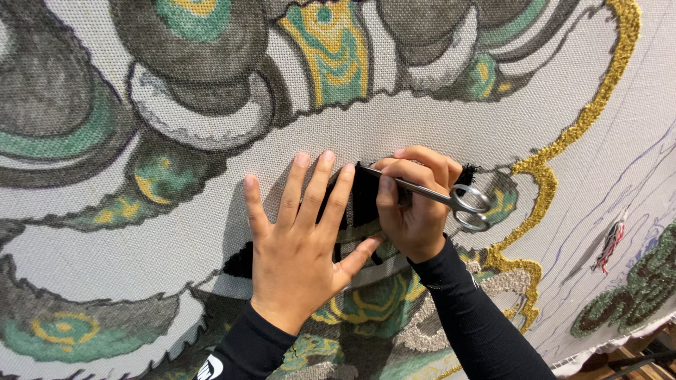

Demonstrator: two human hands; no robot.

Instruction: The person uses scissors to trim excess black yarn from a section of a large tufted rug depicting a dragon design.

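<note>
Head view: I am pressing my left hand (pixel 299 246) flat, fingers spread, on the printed canvas (pixel 422 119), while my right hand (pixel 415 204) is gripping steel scissors (pixel 436 197) at the black tufted patch (pixel 362 197). Gold outline (pixel 542 176) is tufted; most canvas is remaining bare.

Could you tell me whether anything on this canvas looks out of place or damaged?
Nothing looks damaged. One oddity: a small bundle of red, white and dark yarn ends dangles loose at the right of the canvas, away from both hands.
</note>
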